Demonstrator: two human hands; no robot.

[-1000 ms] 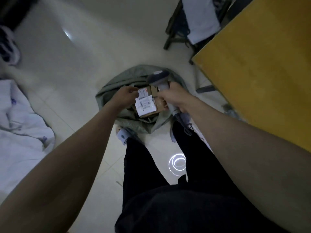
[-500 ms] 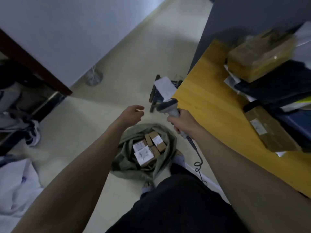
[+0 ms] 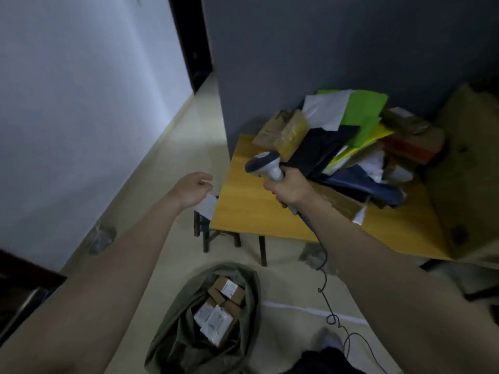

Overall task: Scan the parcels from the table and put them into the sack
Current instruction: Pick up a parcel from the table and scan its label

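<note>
An olive-green sack (image 3: 172, 327) lies open on the floor at the bottom centre, with several brown labelled parcels (image 3: 220, 315) inside. My right hand (image 3: 287, 188) grips the handle of a grey barcode scanner (image 3: 263, 163) over the yellow table (image 3: 251, 209). Its cable (image 3: 328, 306) hangs down to the floor. My left hand (image 3: 193, 188) hovers empty left of the table edge, fingers loosely curled. At the back of the table is a heap of parcels (image 3: 348, 139): brown boxes, dark bags, white, green and yellow envelopes.
A dark grey partition (image 3: 324, 49) stands behind the table and a white wall (image 3: 67, 103) rises on the left. A dark stool (image 3: 205, 228) with white paper on it sits under the table's left corner. A large cardboard box (image 3: 467, 171) stands at the right.
My left hand let go of the parcel in the sack and rose empty. My view lifted from the sack to the table, and my right hand carried the scanner up over the tabletop.
</note>
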